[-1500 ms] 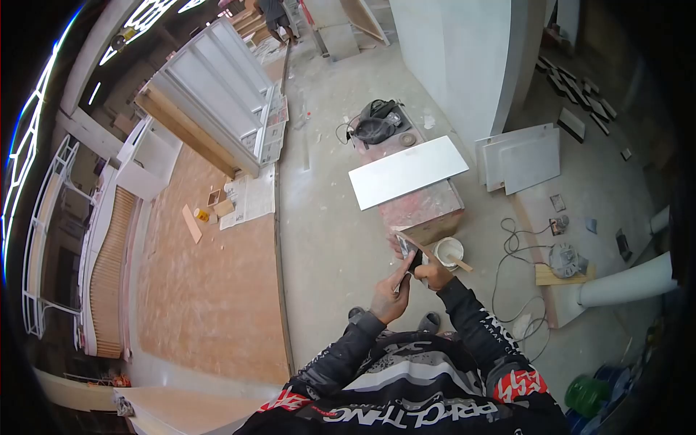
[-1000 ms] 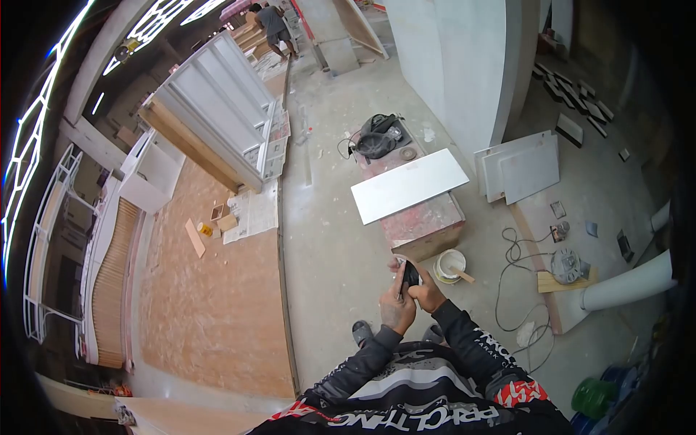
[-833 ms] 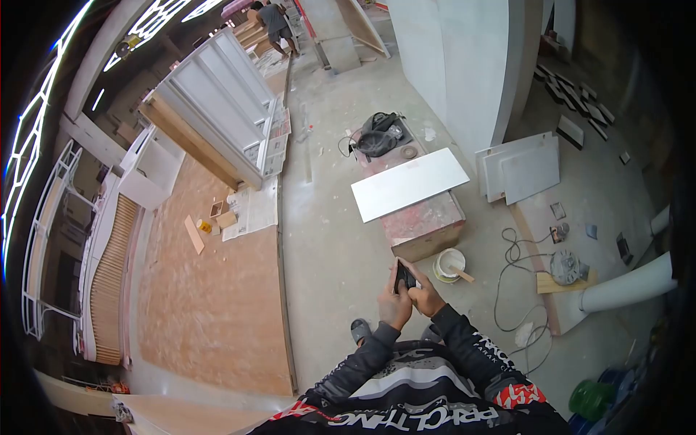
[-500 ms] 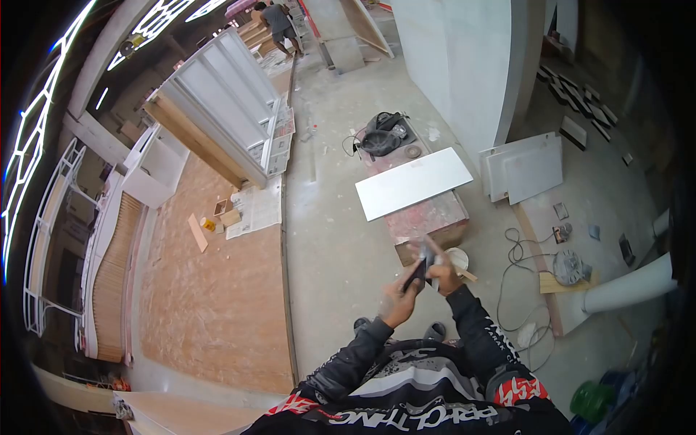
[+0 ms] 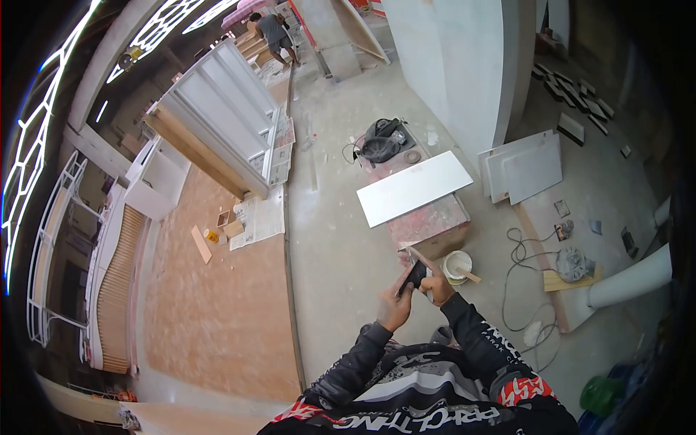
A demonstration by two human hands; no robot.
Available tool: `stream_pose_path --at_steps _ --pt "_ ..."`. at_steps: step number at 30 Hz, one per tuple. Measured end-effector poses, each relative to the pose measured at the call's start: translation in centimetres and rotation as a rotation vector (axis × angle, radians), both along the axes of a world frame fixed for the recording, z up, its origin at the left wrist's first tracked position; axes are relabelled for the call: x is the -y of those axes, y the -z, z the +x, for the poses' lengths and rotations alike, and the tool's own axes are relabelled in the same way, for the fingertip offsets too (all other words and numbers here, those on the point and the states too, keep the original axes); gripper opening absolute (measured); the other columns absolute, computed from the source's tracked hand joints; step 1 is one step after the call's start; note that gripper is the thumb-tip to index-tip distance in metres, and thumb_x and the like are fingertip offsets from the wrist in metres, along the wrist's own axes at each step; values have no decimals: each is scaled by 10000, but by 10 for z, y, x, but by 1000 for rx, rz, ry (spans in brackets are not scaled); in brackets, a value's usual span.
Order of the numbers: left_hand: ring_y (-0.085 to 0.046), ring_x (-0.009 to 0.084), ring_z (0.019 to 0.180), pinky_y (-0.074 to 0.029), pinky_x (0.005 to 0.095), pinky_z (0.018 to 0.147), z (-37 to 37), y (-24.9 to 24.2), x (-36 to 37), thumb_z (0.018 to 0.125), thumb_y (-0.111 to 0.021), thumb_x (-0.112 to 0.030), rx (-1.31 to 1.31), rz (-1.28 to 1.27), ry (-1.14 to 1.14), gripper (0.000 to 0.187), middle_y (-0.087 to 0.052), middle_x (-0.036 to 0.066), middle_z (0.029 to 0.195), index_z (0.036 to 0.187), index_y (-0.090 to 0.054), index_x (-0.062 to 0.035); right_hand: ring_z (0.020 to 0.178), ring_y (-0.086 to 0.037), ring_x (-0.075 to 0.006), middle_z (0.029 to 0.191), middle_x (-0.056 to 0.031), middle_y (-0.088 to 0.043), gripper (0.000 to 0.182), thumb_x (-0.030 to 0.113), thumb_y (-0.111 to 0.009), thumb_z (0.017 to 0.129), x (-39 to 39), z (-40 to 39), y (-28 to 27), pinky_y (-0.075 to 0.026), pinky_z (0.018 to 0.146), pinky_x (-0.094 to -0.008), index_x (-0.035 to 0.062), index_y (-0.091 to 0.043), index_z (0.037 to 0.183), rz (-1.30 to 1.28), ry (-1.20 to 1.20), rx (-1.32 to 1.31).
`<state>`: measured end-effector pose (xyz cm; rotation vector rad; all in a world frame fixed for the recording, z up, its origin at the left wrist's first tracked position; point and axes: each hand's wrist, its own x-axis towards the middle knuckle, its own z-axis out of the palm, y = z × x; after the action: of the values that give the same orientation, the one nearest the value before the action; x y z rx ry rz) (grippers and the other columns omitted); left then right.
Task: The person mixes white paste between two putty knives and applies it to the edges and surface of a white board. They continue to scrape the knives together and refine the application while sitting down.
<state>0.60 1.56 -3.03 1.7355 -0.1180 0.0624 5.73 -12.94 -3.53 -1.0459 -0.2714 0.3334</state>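
A small dark flat object (image 5: 413, 278) is held between both hands at the lower middle of the head view. My left hand (image 5: 395, 304) grips it from the left side, fingers closed round it. My right hand (image 5: 437, 287) is against its right side with bent fingers; what these fingers pinch is too small to tell. Just beyond the hands stands a dusty reddish box (image 5: 428, 226) bearing a white panel (image 5: 415, 188). A white bucket (image 5: 457, 262) with a wooden stick (image 5: 469, 275) is right of my right hand.
A dark bag (image 5: 383, 140) lies behind the panel. White boards (image 5: 533, 170) lean near a pillar (image 5: 464, 72). Cables (image 5: 511, 254) and a power tool (image 5: 572, 264) are on the right floor. A large white frame (image 5: 225, 109) stands left. A person (image 5: 273, 36) is far back.
Both hands have shifted slightly, and the right hand's motion blur is less. The bucket is now less covered by my right hand. The camera view has tilted slightly.
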Motion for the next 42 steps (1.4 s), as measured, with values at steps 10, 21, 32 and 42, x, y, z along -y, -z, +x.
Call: stream_pose_path --at_steps 10,21,32,42 --pt "-696 253 865 -533 340 763 -6 14 24 912 -539 -46 109 286 -255 427 -691 222 997 1338 -539 -61 1087 -558 -173 1264 -127 -566 802 13 -441 608 -9 -21 23 -453 903 -248 -32 -411 1408 -15 18 -122" --pt "-620 170 1014 -478 307 896 9 -14 4 913 -505 -84 -75 145 138 445 -688 145 1107 1356 -525 -43 1265 -500 -210 1384 -173 -504 918 1 -427 553 18 8 29 -416 992 -250 -13 -332 1466 64 68 -101" --pt "-599 271 1165 -467 313 932 -5 18 6 919 -506 -34 -147 41 -101 440 -604 274 1234 1359 -503 -18 800 -532 -124 1278 -118 -562 929 13 -449 565 -1 -31 8 -419 647 -195 34 -324 1486 -253 -58 -46" --pt "-668 410 907 -525 376 734 6 0 14 890 -531 -23 73 232 -301 476 -644 292 1040 1359 -525 -103 984 -552 -171 1210 -129 -565 849 30 -461 587 -18 -4 5 -424 818 -263 -25 -377 1430 -85 -74 12"
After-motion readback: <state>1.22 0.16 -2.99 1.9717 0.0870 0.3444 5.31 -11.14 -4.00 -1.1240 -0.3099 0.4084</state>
